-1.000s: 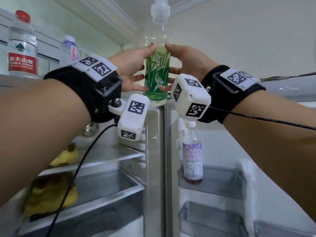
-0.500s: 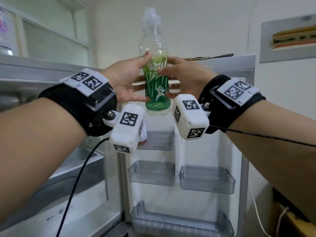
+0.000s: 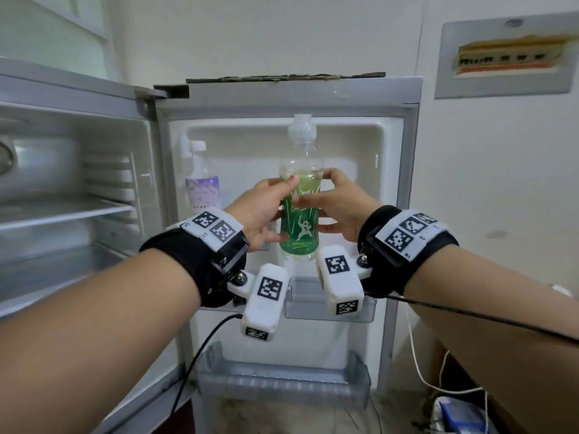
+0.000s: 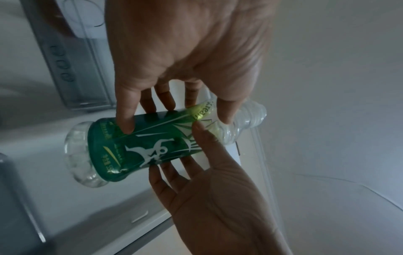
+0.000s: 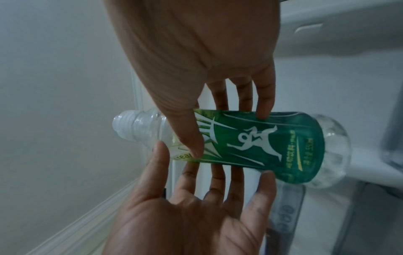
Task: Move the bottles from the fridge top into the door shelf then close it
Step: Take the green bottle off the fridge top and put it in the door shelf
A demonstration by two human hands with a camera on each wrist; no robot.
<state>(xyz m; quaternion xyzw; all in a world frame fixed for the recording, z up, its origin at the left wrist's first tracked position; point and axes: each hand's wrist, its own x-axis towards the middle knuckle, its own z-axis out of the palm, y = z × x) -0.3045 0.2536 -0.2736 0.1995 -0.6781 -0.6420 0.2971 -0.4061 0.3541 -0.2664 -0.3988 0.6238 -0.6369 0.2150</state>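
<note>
1. Head view shows you holding the green-labelled bottle (image 3: 300, 214) upright between both hands, in front of the open fridge door (image 3: 291, 195), cap up and base down.
2. Your left hand (image 3: 261, 214) wraps its fingers and thumb round the left side of the label; your right hand (image 3: 336, 211) does the same on the right side. Both hold the bottle, and neither is nearer than the other.
3. The relation that matters: the bottle's long axis is vertical, and its base hangs above the clear door shelf (image 3: 329, 303), which lies lower down, partly hidden behind your wrist cameras. The coming move is, by my judgement, a straight lowering with the base leading.
4. A purple-labelled bottle (image 3: 202, 180) already stands to the left in the door, well apart from the one you hold.
5. Materials: the bottle is clear ribbed plastic with a glossy green sleeve bearing a white running figure, and a pale screw cap; it looks smooth, so keep the grasp firm. The door shelves are translucent grey plastic with low front walls.
</note>
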